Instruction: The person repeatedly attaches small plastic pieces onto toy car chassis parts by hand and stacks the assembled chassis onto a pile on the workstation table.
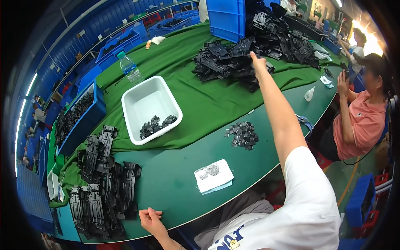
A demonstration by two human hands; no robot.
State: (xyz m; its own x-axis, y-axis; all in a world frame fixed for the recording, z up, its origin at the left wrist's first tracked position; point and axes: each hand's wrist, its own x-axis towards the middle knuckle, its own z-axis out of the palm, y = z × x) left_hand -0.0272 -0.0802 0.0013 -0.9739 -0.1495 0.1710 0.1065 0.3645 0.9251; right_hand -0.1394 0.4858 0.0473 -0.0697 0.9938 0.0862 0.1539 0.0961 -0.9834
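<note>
My right hand (259,66) reaches across the table to a heap of black molded plastic parts (216,60). Its fingers close on one black plastic part (245,45) at the heap's near side; the fingertips are partly hidden. Low at the table's front edge, my left hand (152,221) rests with curled fingers and nothing visible in them. Beside it on the left lie stacked rows of similar long black plastic parts (93,204). A loose pile of small black pieces (242,135) sits mid-table, near my right forearm.
A white tub (153,93) holds more small black pieces. Behind it stands a water bottle (129,70). A marked paper pad (213,175) lies near the front edge. Blue crates (226,18) stand around the green cloth (179,54). At right sits a person in a pink shirt (358,121).
</note>
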